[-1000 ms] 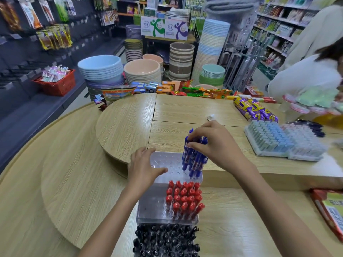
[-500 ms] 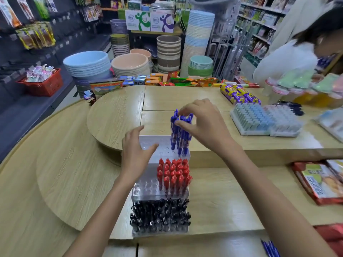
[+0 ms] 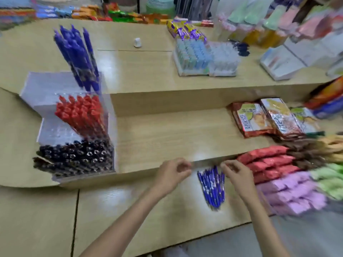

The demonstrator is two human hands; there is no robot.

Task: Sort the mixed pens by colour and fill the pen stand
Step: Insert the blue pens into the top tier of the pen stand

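Head view: tiered clear pen stand at left on the table, black pens lowest, red pens mid, blue pens top (rows kept by colour). Loose blue pile near edge, flanked by left hand and right hand, both half-curled, empty, likely poised to gather.

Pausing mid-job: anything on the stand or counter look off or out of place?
Only the blue pens in the stand's top tier: few, splayed and leaning, beside empty holes. More blue pens lie loose on the counter between both hands. Red and black tiers look tidy.
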